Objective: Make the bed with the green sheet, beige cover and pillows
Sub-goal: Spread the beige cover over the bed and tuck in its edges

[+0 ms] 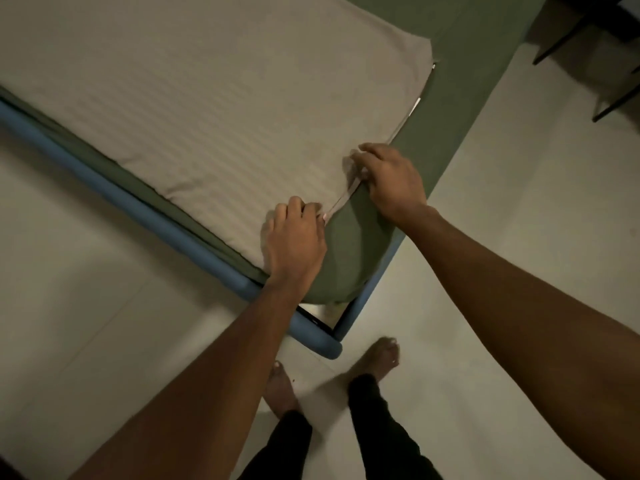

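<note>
The beige striped cover lies spread flat over the green sheet on the bed. Green sheet shows along the right side and at the near corner, where it bulges over the mattress. My left hand pinches the cover's edge near the bed's corner. A little farther along the same edge, my right hand grips the cover with curled fingers. The edge is lifted slightly between the two hands. No pillows are in view.
A blue padded bed frame runs along the near side and ends in a corner just before my bare feet. Pale tiled floor surrounds the bed. Dark furniture legs stand at the top right.
</note>
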